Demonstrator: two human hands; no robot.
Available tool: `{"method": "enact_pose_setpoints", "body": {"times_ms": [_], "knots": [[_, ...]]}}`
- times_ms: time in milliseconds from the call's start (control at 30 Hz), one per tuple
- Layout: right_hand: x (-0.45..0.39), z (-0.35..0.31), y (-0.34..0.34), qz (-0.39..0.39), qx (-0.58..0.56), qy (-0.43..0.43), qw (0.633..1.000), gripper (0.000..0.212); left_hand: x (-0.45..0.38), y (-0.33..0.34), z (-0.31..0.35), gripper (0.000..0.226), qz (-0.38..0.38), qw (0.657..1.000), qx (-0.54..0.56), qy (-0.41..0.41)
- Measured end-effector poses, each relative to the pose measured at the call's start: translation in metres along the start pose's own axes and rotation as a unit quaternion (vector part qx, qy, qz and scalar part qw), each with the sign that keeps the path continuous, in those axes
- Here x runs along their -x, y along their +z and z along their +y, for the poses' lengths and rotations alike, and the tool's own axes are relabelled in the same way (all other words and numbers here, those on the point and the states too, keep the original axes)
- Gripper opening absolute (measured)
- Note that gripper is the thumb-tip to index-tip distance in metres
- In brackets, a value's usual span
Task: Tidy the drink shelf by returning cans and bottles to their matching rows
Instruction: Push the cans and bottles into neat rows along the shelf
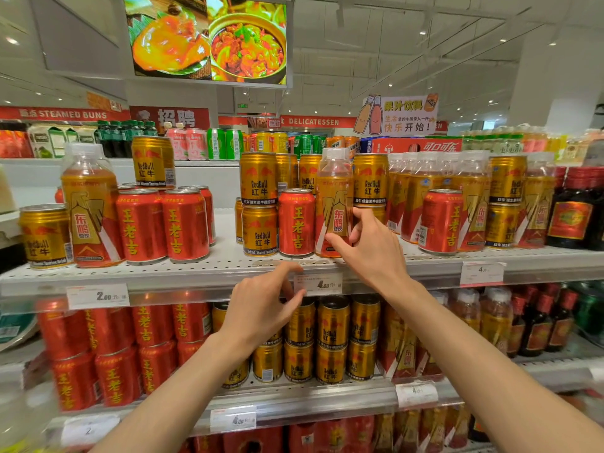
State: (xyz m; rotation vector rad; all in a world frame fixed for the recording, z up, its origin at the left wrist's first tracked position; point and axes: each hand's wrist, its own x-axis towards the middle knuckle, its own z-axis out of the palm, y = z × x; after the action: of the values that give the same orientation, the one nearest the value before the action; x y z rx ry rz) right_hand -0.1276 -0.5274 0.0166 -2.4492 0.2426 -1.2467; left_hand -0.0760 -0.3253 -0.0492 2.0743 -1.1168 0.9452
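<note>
Right hand point(369, 246) pinches the bottle point(334, 204) low on its slick label — full, top-heavy; better held mid-body. Left hand point(264, 308) hangs loose, empty.

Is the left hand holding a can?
No, the left hand holds nothing, hovering near the shelf edge while the right hand grasps the bottle.

Red cans point(296, 223) carry yellow characters, and gold cans point(259, 231) bear red bulls with dark lettering. The bottle point(334, 204) is amber under a clear cap, its label gold and red with a white stripe (a pale eagle spread across it). The shelf point(209, 268) is white, dotted with small holes.
</note>
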Motion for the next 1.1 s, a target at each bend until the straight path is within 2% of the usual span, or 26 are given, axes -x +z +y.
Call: {"method": "enact_pose_setpoints", "body": {"times_ms": [167, 233, 400, 600, 867, 1100], "knots": [[0.005, 0.028, -0.019, 0.030, -0.004, -0.055, 0.998, 0.043, -0.005, 0.005, 0.001, 0.030, -0.001, 0.999, 0.036, -0.038], [0.003, 0.039, -0.025, 0.053, -0.004, -0.058, 0.997, 0.040, -0.005, 0.006, 0.001, 0.030, 0.001, 0.998, 0.047, -0.049], [-0.009, 0.049, -0.023, 0.058, -0.043, 0.005, 0.997, 0.061, -0.002, 0.006, 0.000, 0.031, 0.009, 0.998, 0.050, -0.041], [-0.030, 0.037, -0.020, -0.005, -0.151, 0.113, 0.982, 0.080, -0.003, 0.005, 0.001, 0.032, 0.008, 0.998, 0.050, -0.042], [-0.035, 0.031, -0.011, 0.005, -0.209, 0.129, 0.969, 0.073, -0.001, 0.004, -0.001, 0.035, -0.002, 0.998, 0.050, -0.043], [-0.035, 0.035, -0.021, -0.034, -0.200, 0.118, 0.972, 0.080, 0.000, 0.004, -0.001, 0.035, 0.000, 0.998, 0.048, -0.038]]}}
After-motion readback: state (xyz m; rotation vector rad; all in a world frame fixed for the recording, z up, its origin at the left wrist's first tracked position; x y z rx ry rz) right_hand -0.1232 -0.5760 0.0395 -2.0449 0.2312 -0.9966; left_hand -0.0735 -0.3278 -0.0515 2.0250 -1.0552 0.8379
